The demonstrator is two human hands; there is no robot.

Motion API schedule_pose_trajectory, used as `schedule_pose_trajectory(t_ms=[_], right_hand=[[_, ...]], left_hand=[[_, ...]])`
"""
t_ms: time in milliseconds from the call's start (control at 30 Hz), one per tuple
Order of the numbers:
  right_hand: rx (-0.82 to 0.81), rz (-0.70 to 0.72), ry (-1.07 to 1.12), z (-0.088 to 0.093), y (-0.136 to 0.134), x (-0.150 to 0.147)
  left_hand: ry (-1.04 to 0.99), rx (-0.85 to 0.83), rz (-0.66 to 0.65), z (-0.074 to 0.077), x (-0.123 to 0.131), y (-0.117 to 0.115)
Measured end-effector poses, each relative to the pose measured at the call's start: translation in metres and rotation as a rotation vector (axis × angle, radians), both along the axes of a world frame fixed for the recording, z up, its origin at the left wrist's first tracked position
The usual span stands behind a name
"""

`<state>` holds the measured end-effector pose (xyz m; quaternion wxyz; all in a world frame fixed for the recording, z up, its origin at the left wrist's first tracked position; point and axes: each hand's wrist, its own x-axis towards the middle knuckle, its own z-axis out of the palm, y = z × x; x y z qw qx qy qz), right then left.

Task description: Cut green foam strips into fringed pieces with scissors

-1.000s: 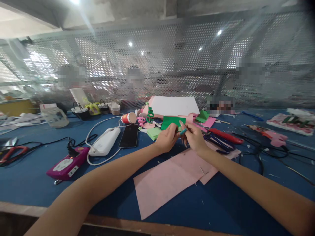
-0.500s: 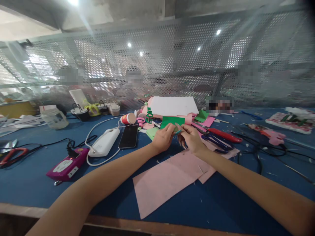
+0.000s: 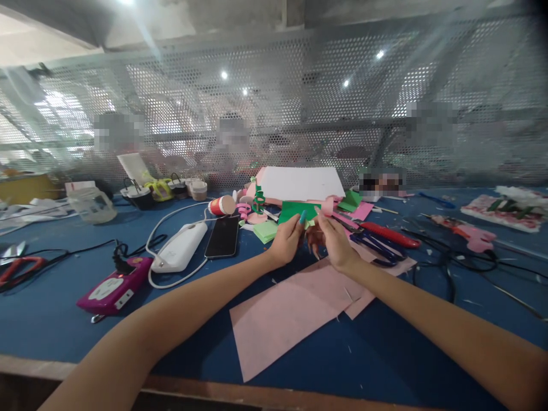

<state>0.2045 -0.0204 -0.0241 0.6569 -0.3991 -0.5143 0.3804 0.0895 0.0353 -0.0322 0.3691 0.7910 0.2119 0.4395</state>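
My left hand [image 3: 286, 240] is closed above the pink sheet, its thumb raised and a teal-blue patch at the thumb tip. A small pale-green piece [image 3: 309, 224] shows at its fingertips; its kind is too small to tell. Facing it, close by, is my right hand [image 3: 337, 241], thumb up and fingers apart, its fingertips partly in shadow. Behind both hands lies a dark green sheet [image 3: 295, 210]. Beneath them a long pale pink sheet [image 3: 282, 319] stretches toward the table's front edge. Light green paper squares [image 3: 266, 231] lie left of my left hand.
To the left are a phone [image 3: 222, 237], a white power bank [image 3: 182, 246] with its cable, and a purple power strip [image 3: 112, 286]. On the right lie blue-handled pliers [image 3: 381, 246], a red-handled tool [image 3: 391, 234] and a pink glue gun [image 3: 475, 237]. White sheets [image 3: 299, 182] sit behind.
My hands have drawn slightly apart at the fingertips. The teal-blue patch, earlier between the fingers of both hands, now shows at my left thumb. My right thumb has lifted and its fingers have spread.
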Motion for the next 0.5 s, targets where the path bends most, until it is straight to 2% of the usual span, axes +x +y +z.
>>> schedule_pose_trajectory(t_ms=[133, 333, 500], right_hand=[[-0.021, 0.047, 0.002, 0.0016, 0.0001, 0.0019], [0.059, 0.133, -0.115, -0.0005, 0.0005, 0.0057], [0.084, 0.082, -0.188, 0.0019, -0.0011, 0.0045]], left_hand=[[-0.104, -0.125, -0.061, -0.0021, 0.0016, 0.0032], [-0.159, -0.240, -0.147, 0.0008, 0.0029, 0.0027], [-0.175, -0.268, -0.203, -0.0020, 0.0037, 0.0045]])
